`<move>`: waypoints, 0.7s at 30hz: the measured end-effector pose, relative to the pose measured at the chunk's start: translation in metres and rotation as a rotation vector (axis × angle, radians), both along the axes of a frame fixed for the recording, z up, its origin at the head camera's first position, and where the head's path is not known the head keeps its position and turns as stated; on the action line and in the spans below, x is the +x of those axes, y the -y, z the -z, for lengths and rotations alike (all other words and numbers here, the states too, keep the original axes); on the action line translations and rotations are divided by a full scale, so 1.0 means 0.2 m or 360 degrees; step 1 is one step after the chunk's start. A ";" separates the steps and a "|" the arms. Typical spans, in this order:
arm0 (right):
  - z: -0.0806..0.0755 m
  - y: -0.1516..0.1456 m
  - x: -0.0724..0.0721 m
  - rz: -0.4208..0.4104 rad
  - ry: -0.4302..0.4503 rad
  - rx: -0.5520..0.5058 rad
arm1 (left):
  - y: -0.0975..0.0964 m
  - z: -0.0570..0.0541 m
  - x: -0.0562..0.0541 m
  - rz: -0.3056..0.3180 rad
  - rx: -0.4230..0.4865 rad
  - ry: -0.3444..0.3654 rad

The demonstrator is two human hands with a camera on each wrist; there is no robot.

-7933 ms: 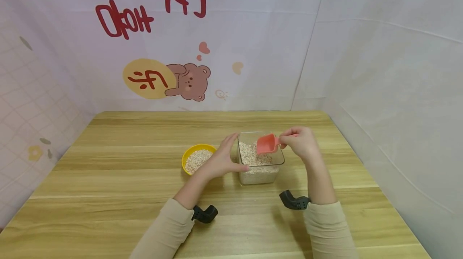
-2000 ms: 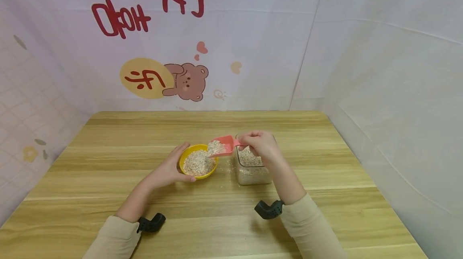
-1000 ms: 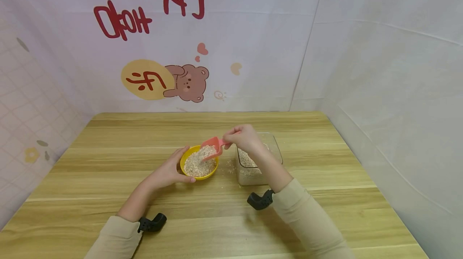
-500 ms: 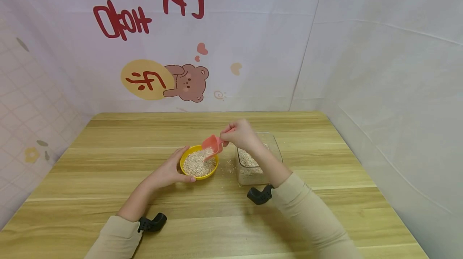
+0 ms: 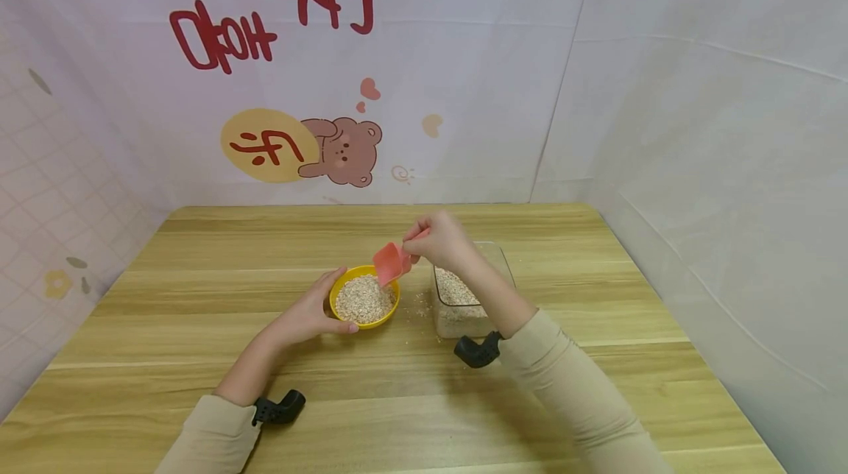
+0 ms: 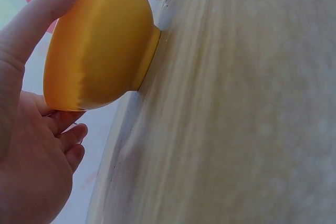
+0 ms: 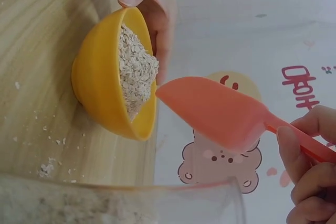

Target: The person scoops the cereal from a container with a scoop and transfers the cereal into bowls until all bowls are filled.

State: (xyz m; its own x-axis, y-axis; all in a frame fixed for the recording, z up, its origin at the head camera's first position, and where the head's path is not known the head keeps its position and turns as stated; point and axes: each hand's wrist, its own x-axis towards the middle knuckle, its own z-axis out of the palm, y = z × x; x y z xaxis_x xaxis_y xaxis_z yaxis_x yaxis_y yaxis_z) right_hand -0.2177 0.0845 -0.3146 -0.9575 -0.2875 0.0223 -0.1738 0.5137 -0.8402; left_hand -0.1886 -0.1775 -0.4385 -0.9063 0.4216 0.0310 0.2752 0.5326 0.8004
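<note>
In the head view my left hand (image 5: 308,319) holds a yellow bowl (image 5: 387,319) at the rim, thumb on the near side and fingers round the far side. Rolled oats (image 5: 363,299) are heaped in it; the right wrist view shows the mound rising toward the lip. My right hand (image 5: 444,242) grips the handle of a coral-pink scoop (image 5: 389,264). The scoop tips steeply down over the bowl's right rim, and no oats show in its pan. In the left wrist view, the bowl's foot (image 6: 149,59) stands on the table.
A clear square container (image 5: 457,323) of oats stands right of the bowl, partly behind my right forearm. Oat crumbs (image 5: 422,306) lie between the two. Wooden tabletop (image 5: 371,400) spreads in front, and a printed cloth (image 5: 464,91) hangs behind.
My left hand has gone from the container to the bowl. The right hand has brought the loaded scoop over the bowl, tipped out the oats, and lifted slightly.
</note>
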 end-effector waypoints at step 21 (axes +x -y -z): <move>0.13 -0.11 0.05 0.0143 0.0151 -0.0394 | -0.02 0.00 0.01 -0.0030 -0.0025 -0.0007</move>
State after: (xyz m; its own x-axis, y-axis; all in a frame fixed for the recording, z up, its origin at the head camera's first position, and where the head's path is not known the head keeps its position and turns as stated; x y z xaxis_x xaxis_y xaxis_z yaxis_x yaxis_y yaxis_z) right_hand -0.2084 0.1057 -0.3409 -0.9800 -0.1986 -0.0095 -0.0516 0.3003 -0.9525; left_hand -0.1865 -0.1741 -0.4380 -0.9139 0.4050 0.0286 0.2685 0.5501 0.7907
